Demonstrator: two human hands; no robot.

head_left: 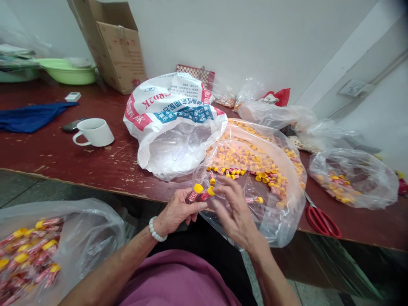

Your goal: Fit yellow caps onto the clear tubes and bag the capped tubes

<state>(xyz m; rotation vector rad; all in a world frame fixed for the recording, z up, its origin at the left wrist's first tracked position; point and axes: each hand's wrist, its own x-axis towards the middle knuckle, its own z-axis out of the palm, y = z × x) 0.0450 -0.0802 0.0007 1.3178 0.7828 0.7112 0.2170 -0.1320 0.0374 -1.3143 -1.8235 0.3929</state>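
My left hand (181, 208), with a white bead bracelet at the wrist, is closed on a small clear tube (193, 196) with a red-and-white filling and a yellow cap. A second yellow-capped tube (205, 194) lies above my left thumb. My right hand (234, 210) is beside that second tube, fingers apart and slightly blurred; a fingertip is at its cap. Beyond my hands, a clear plastic bag (280, 231) lies spread with many short yellow-capped pieces (244, 155). One longer capped tube (254, 200) lies just right of my right hand.
A white printed sack (178, 102) holding clear tubes stands open behind. At lower left, a plastic bag (95, 216) holds capped tubes. Red-handled scissors (322, 221) and a smaller bag (372, 178) lie right. A white mug (95, 132) and cardboard box (123, 55) stand left.
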